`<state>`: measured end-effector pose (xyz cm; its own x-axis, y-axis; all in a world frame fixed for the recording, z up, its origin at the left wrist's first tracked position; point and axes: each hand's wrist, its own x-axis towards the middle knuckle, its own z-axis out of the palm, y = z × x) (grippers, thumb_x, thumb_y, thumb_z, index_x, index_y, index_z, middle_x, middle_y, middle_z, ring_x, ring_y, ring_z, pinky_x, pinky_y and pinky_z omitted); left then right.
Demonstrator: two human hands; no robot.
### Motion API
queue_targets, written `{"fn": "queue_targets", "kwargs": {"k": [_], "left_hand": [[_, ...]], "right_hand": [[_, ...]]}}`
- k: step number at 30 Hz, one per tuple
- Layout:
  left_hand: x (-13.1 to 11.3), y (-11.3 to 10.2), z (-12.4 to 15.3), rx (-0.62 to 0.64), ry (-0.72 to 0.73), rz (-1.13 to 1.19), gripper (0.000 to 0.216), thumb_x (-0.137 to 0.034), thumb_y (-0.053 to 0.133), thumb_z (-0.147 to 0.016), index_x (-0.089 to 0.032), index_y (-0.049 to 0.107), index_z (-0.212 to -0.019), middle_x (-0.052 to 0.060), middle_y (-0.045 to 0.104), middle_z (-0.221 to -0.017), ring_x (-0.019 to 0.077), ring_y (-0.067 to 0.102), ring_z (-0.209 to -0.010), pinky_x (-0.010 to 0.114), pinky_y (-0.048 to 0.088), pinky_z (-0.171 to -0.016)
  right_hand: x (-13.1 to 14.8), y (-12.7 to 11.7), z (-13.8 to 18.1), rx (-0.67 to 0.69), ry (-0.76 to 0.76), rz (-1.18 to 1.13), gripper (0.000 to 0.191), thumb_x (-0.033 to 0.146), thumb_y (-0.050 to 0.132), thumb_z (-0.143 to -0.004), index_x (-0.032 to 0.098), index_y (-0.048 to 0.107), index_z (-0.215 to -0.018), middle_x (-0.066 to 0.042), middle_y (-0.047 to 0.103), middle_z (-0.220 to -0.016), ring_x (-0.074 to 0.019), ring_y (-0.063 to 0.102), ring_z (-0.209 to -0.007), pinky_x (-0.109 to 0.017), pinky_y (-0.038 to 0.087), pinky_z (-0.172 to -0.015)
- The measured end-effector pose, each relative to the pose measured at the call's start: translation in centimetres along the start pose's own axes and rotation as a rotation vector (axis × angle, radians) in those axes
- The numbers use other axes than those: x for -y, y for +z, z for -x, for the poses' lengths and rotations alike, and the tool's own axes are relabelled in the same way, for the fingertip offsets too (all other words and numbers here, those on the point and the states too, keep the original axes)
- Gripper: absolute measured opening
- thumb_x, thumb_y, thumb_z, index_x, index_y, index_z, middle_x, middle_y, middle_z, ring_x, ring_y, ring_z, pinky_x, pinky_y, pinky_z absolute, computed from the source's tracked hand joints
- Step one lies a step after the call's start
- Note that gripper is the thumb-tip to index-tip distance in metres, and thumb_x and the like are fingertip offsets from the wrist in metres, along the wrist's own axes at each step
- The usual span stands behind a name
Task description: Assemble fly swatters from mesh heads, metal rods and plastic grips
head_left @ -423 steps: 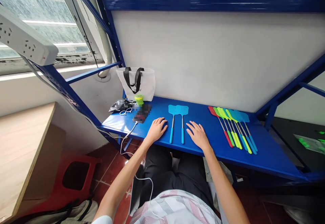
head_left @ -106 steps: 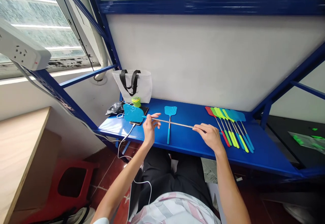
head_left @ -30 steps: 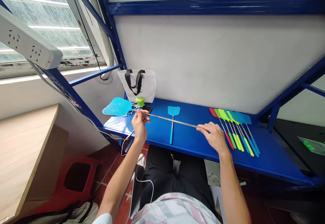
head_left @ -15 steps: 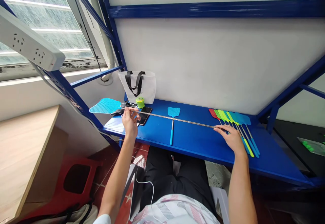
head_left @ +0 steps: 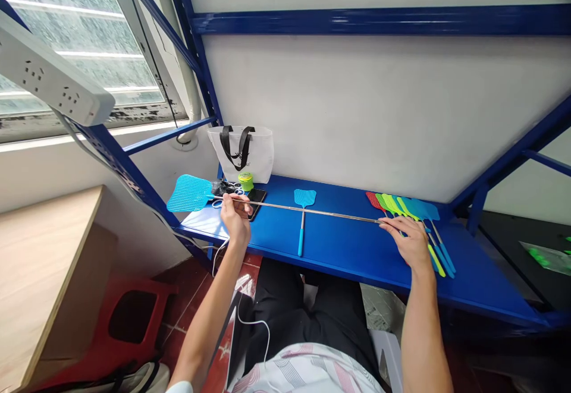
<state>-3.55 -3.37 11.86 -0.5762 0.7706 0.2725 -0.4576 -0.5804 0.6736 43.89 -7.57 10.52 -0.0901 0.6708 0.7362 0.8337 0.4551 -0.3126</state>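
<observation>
A fly swatter with a light blue mesh head (head_left: 190, 194) is held up across the desk, its thin metal shaft drawn out long. My left hand (head_left: 236, 219) is closed round the shaft just beside the head. At the other end my right hand (head_left: 408, 239) grips the swatter, hiding most of its handle. Below the shaft, a short blue fly swatter (head_left: 301, 242) lies on the blue desk (head_left: 348, 250). Several red, green and blue fly swatters (head_left: 426, 210) lie side by side near my right hand.
A white bag (head_left: 263, 149) with black handles stands at the back left. Near it are a green tin (head_left: 245, 181), a dark phone (head_left: 258, 197) and tangled cables. A power strip (head_left: 66, 84) hangs on the left frame, above a wooden table (head_left: 40, 244).
My left hand has moved slightly right and down with the swatter. The mesh head has shifted right and turned to face me more. My right hand has barely moved.
</observation>
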Motion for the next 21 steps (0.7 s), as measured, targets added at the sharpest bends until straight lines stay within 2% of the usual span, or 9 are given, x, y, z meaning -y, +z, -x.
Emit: {"fn": "queue_targets", "kwargs": {"k": [4,6,10,17,21], "left_hand": [[1.5,2.0,3.4,0.148,-0.081,-0.054,0.050,-0.068,0.074,-0.102,-0.019,0.064,-0.095,0.011,0.087,-0.102,0.0097,0.062,-0.051,0.022,0.050,-0.049],[2.3,3.0,5.6,0.212,-0.148,-0.085,0.053,-0.070,0.073,-0.102,-0.019,0.064,-0.096,0.016,0.087,-0.113,0.0100,0.064,-0.051,0.023,0.051,-0.049],[3.3,4.1,8.7,0.280,-0.221,-0.127,0.057,-0.075,0.070,-0.101,-0.018,0.067,-0.097,0.021,0.085,-0.122,0.0112,0.064,-0.049,0.026,0.053,-0.048],[4.0,4.1,10.4,0.352,-0.349,-0.098,0.057,-0.073,0.067,-0.103,-0.016,0.074,-0.110,0.022,0.081,-0.135,0.0134,0.070,-0.053,0.026,0.054,-0.045],[5.0,4.1,12.6,0.480,-0.447,-0.101,0.061,-0.073,0.065,-0.104,-0.016,0.079,-0.118,0.022,0.075,-0.148,0.0136,0.073,-0.058,0.026,0.056,-0.043]], "right_hand": [[3.7,2.1,-0.8,0.014,-0.128,-0.018,0.036,0.055,0.064,-0.114,0.030,0.090,-0.108,-0.003,0.083,-0.090,-0.0208,0.072,-0.082,-0.038,0.043,-0.083],[5.8,3.6,-1.0,0.051,-0.167,-0.023,0.036,0.052,0.063,-0.115,0.029,0.090,-0.109,-0.003,0.082,-0.087,-0.0195,0.069,-0.077,-0.037,0.042,-0.077],[8.6,5.8,-1.0,0.066,-0.193,-0.029,0.038,0.049,0.060,-0.117,0.027,0.089,-0.110,-0.004,0.081,-0.085,-0.0184,0.065,-0.074,-0.035,0.040,-0.072],[11.2,5.6,-0.8,0.042,-0.225,0.074,0.035,0.043,0.060,-0.118,0.025,0.088,-0.107,-0.003,0.076,-0.079,-0.0176,0.061,-0.072,-0.035,0.035,-0.070],[13.6,6.3,-0.3,0.053,-0.275,0.090,0.031,0.039,0.061,-0.117,0.024,0.087,-0.107,-0.003,0.073,-0.078,-0.0178,0.061,-0.072,-0.035,0.035,-0.070]]}}
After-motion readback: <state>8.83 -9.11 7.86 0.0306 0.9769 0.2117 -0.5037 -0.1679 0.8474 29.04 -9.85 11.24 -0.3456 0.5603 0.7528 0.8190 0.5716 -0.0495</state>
